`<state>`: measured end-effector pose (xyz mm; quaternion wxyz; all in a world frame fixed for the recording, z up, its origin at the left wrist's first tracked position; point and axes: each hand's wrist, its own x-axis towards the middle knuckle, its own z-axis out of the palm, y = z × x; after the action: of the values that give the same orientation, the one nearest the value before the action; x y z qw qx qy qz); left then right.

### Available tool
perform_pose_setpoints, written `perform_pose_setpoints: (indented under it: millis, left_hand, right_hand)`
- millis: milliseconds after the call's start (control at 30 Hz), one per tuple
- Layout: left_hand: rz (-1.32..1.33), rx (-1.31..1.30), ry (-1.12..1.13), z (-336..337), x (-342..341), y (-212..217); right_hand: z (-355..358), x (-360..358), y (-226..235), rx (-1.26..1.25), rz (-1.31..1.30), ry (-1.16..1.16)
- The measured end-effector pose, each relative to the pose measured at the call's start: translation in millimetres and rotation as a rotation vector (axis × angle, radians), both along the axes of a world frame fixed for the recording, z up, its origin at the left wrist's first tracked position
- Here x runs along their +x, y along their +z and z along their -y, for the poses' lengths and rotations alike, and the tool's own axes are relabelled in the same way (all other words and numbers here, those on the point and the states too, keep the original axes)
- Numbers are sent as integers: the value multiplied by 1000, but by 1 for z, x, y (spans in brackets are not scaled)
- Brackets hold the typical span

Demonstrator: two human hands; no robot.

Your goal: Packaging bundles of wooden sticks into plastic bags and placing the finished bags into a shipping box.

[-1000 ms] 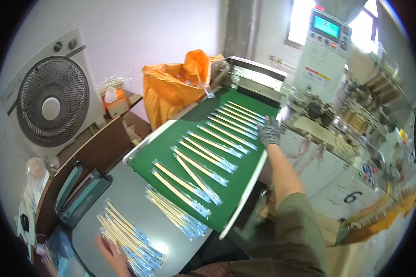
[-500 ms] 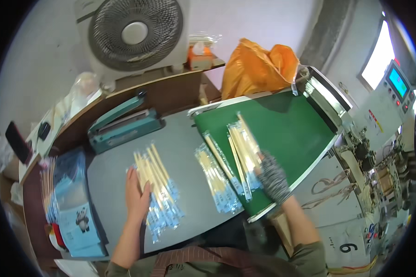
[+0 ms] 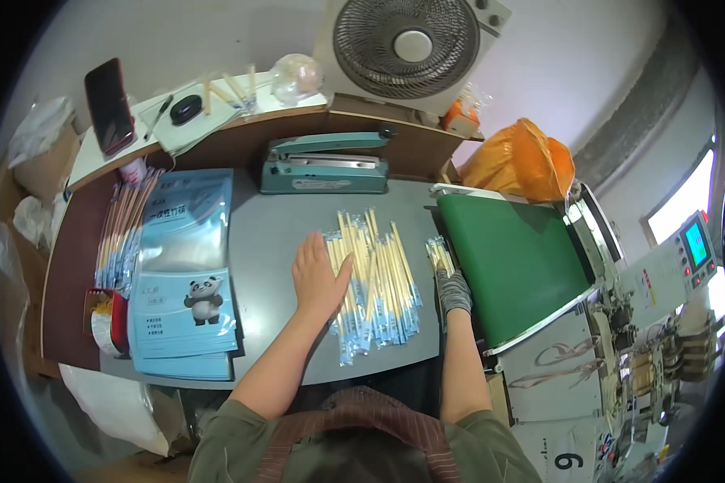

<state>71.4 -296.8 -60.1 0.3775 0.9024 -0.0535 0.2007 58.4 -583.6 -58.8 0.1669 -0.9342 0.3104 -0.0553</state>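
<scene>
A spread pile of wrapped chopsticks (image 3: 376, 278), pale sticks in clear and blue sleeves, lies on the grey tabletop. Bare, with its fingers stretched out and thumb apart, my left hand (image 3: 319, 278) rests against the pile's left side. My right hand (image 3: 454, 291), in a grey knitted glove, closes round a small bundle of wrapped chopsticks (image 3: 439, 254) at the tabletop's right edge, beside the green conveyor belt (image 3: 515, 266). The bundle's lower part is hidden by the glove.
Blue panda-printed bags (image 3: 184, 314) lie stacked at left, near more wrapped chopsticks (image 3: 122, 233) and a small red box (image 3: 109, 318). A teal heat sealer (image 3: 324, 171) stands at the back. A phone (image 3: 109, 105) stands on the shelf; a fan (image 3: 411, 48) and an orange bag (image 3: 519, 161) are behind.
The view has swung left. My right hand has come off the belt to the tabletop's edge with chopsticks. The belt's packs are off it, and the tabletop pile is wider.
</scene>
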Motion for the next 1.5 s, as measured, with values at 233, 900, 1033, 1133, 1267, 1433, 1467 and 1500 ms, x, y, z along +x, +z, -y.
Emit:
perform_pose_setpoints:
  millis: [233,900,1033,1133,1267,1433,1467,1500]
  left_hand:
    - [-358,-171,-141,11,1,8]
    - [47,-580,-604,-3,-23,102]
    - [-339,-743,-714,6,-28,77]
    - [-243,-601,-668,3,-41,95]
    - [-18,-588,-659,-1,-67,91]
    - [-131,-250,-621,0,-86,66]
    - [-108,-202,-601,0,-87,70]
    - [-118,-212,-568,-1,-96,80]
  right_hand:
    - [-147,14,-22,-73,284,487]
    - [-123,10,118,1395,408,1122]
    - [-105,0,73,1193,389,1091]
    - [-110,-16,89,1044,391,1056]
    - [-113,-51,104,1401,553,1139]
    - [-126,-78,89,1276,517,922]
    - [-129,-88,88,1277,496,938]
    - [-130,-99,81,1266,683,821]
